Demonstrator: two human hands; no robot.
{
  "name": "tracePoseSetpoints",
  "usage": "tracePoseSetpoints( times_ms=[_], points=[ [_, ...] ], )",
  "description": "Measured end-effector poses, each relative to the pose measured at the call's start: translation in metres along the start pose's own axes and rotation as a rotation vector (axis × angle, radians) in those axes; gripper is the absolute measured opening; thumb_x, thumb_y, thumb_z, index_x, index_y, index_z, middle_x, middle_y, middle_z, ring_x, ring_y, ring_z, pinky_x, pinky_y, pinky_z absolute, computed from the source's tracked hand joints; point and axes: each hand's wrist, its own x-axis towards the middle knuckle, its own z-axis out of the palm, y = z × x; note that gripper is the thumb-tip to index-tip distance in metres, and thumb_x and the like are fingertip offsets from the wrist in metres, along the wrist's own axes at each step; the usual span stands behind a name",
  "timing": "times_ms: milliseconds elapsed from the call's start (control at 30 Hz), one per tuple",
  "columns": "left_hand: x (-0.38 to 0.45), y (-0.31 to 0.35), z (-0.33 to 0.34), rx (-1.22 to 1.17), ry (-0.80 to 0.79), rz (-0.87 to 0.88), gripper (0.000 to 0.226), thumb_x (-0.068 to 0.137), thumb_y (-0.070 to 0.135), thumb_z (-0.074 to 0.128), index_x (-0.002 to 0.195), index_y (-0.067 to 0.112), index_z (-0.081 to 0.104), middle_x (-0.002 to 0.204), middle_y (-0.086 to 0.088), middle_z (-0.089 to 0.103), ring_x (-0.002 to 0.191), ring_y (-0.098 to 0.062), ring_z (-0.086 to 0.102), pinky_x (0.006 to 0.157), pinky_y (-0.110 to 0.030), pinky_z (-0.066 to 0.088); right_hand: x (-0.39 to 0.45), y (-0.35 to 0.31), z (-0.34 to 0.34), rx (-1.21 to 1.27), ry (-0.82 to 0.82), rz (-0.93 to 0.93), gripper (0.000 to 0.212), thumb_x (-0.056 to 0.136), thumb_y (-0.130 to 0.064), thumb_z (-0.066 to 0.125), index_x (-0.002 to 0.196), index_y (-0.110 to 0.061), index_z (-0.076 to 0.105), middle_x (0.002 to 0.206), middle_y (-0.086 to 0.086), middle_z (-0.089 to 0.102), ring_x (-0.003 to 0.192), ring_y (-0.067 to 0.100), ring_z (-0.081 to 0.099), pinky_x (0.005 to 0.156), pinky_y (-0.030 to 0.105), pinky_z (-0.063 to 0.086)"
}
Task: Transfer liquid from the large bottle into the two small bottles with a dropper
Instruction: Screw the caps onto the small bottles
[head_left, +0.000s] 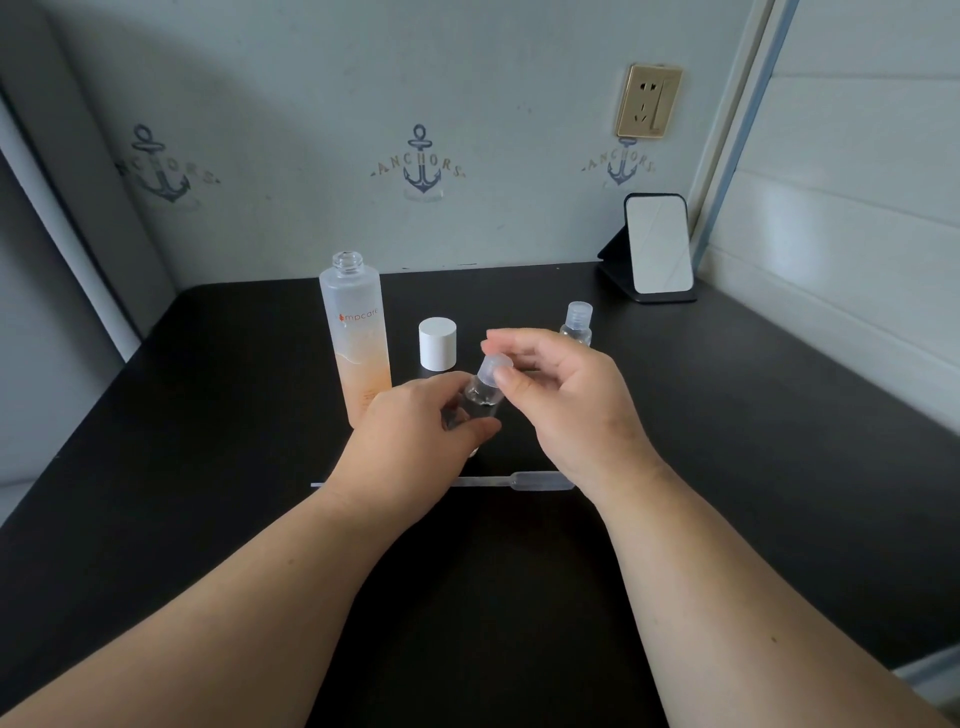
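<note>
1. Clear plastic small bottle (480, 402) is held above the black table (208, 415), near centre, tilted with its cap end up and slightly to the right
2. Left hand (410, 431) is wrapped around the bottle's body from the left and below
3. Right hand (566, 400) pinches the translucent cap (493, 368) between thumb and fingertips; judged to be unscrewing or closing it, which cannot be told
4. Second small bottle (577, 325) stands capped, far right of the hands
5. Large bottle (357, 338) stands open at far left, holding orange liquid in its lower part; its white cap (438, 344) stands just to its right
6. Dropper (535, 480) lies flat near the wrists, long axis left to right, bulb end just beside the right wrist; the right hand is nearer for the pickup
</note>
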Motion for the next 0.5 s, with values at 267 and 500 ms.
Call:
tracePoseSetpoints(
  times_ms=[267,500],
  points=[
    [0.0007,-0.0005,0.0007,-0.016,0.0,0.004,0.014,0.09,0.037,0.072,0.102,0.036,0.066,0.068,0.016,0.056,0.074,0.011,0.054,0.058,-0.016,0.035,-0.0006,-0.0014,0.0002,0.026,-0.012,0.003,0.027,0.092,-0.019,0.069,0.109,-0.04,0.073,0.107,-0.021,0.074,0.104,0.002,0.069,0.087,0.021,0.057],
    [0.0009,-0.0011,0.0029,-0.016,0.015,0.023,0.014,0.09,0.036,0.073,0.1,0.039,0.065,0.065,0.017,0.054,0.073,0.009,0.054,0.055,-0.012,0.035,0.0008,-0.0004,0.0005,-0.002,0.025,-0.005,0.026,0.091,-0.016,0.074,0.107,-0.037,0.073,0.102,-0.016,0.073,0.1,0.004,0.069,0.084,0.019,0.056]
  ],
)
